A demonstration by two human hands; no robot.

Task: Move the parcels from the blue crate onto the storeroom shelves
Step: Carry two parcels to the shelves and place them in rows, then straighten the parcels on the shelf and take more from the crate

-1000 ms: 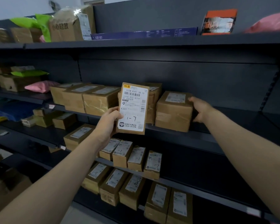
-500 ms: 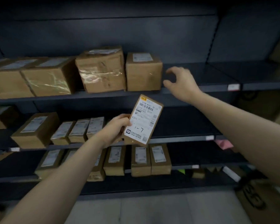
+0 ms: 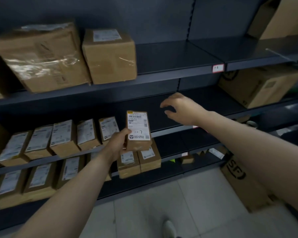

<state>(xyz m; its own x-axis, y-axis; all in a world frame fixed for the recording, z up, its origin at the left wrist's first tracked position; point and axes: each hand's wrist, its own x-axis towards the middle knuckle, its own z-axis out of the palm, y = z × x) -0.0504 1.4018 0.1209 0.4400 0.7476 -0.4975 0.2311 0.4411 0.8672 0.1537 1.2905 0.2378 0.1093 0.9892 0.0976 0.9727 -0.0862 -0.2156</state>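
Lowered from the upper shelf, the right hand (image 3: 182,109) now hovers before the bare middle shelf (image 3: 213,100), its fingers (image 3: 169,100) loosely spread and holding nothing. The left hand (image 3: 119,143) grips the parcel (image 3: 138,129) upright, thumb on its label. The parcel sits below-left of the right fingers, beside the shelved row (image 3: 87,133).

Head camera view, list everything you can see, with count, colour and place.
shelves: one unit, dark grey, across the view
large boxes: two, brown, upper shelf, left
small parcels: at least five, brown with white labels, middle shelf, left
lower parcels: at least five, brown, shelf below
cartons: three, brown, right side
held parcel: one, brown, marked 1-7, in left hand
left hand: grips held parcel
right hand: open, above middle shelf
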